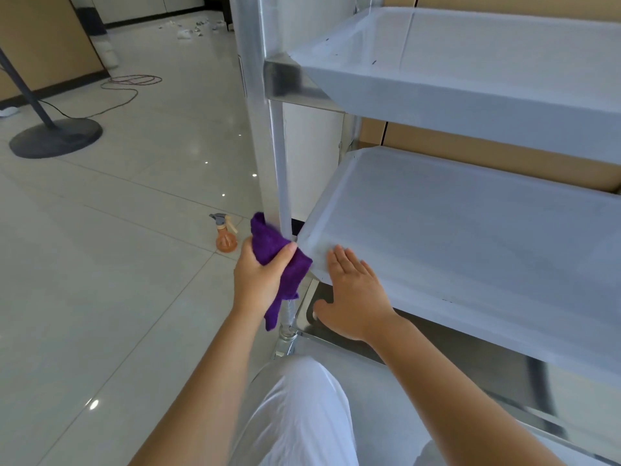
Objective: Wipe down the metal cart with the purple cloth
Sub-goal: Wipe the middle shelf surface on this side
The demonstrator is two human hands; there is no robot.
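Head view, looking down past white trousers: the left hand [260, 274] has its fingers curled tight round the purple cloth [280, 260] at centre frame, pressing it against the corner post [280, 169] of the metal cart [470, 230], just where the post meets the middle shelf [470, 250]. The right hand [356, 297] lies flat on that shelf's near corner, fingers straight and close together, thumb hooked under the rim, steadying the cart.

What could go wrong, to my eye: a loose tail of cloth hangs below the fist beside the post and could snag on the threaded fitting near the post's foot if the hand slides downward. The cart may be on wheels, so a firm rub against the post could shove it sideways should the flat hand ease off. The orange spray bottle [225, 235] stands on the floor [100, 264] just left of the cloth, close enough for a swinging elbow or knee to topple it.

Hard to make out: the post's foot sits behind cloth and knee, the bottom shelf is mostly shadowed under the arm, and the cart's right side runs out of frame
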